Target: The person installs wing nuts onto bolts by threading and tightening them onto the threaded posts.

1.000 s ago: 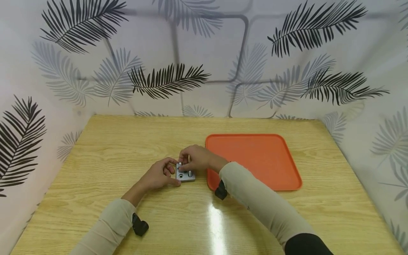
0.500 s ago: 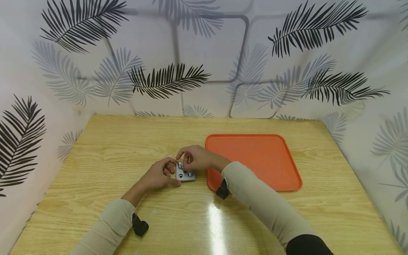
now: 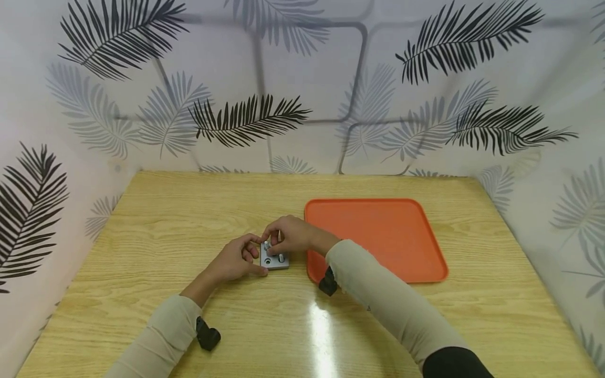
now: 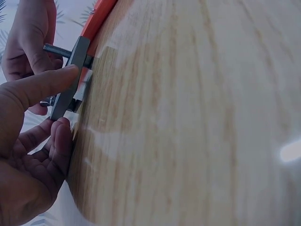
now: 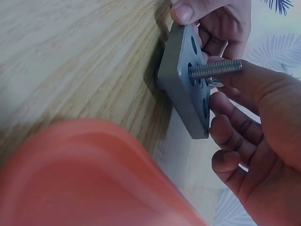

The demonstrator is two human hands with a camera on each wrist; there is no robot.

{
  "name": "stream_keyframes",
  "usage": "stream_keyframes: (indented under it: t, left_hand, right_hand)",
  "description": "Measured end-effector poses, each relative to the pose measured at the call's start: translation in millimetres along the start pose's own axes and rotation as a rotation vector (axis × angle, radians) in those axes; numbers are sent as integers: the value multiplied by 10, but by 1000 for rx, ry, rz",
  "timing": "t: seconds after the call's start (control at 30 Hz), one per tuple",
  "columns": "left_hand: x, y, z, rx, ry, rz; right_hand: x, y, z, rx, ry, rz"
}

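Observation:
A grey metal plate (image 3: 275, 262) with round holes sits on the table, raised on bolt heads that show beneath it in the left wrist view. A threaded bolt (image 5: 216, 69) stands up through it; another bolt (image 3: 266, 245) rises near its far left corner. My left hand (image 3: 235, 259) grips the plate at its left side, with the thumb on the near edge and fingers at the far corner. Thumb and forefinger of my right hand (image 3: 292, 235) pinch a small shiny nut (image 5: 215, 83) at the far bolt. That nut is mostly hidden by the fingers; it looks winged.
An orange tray (image 3: 378, 241) lies on the wooden table (image 3: 198, 210) just right of the plate, under the right forearm. Leaf-patterned cloth (image 3: 302, 79) hangs behind and at both sides. Each wrist carries a small black camera.
My right thumb and forefinger shifted at the far bolt, turning away half a second ago, and are back around it now. The left hand and plate have stayed in place.

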State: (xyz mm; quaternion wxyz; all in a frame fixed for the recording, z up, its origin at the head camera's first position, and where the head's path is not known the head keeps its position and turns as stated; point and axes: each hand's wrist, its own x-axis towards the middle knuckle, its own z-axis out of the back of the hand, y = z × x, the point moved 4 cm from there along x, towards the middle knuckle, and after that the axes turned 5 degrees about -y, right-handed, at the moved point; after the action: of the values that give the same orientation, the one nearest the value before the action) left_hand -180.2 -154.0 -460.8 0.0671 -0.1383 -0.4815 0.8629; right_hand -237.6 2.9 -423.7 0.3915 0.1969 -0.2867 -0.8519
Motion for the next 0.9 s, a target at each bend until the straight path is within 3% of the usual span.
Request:
stream_keyframes:
  t: [0.43, 0.7, 0.9]
  left_hand:
    - [24, -4, -4, -5, 9, 8]
    - [35, 5, -17, -9, 14, -14]
    - [20, 24, -16, -8, 3, 15]
  right_hand:
    - [-37, -15, 17, -103, -21, -36]
    - [-77, -49, 25, -54, -48, -47]
    - [-206, -83, 144, 11, -103, -52]
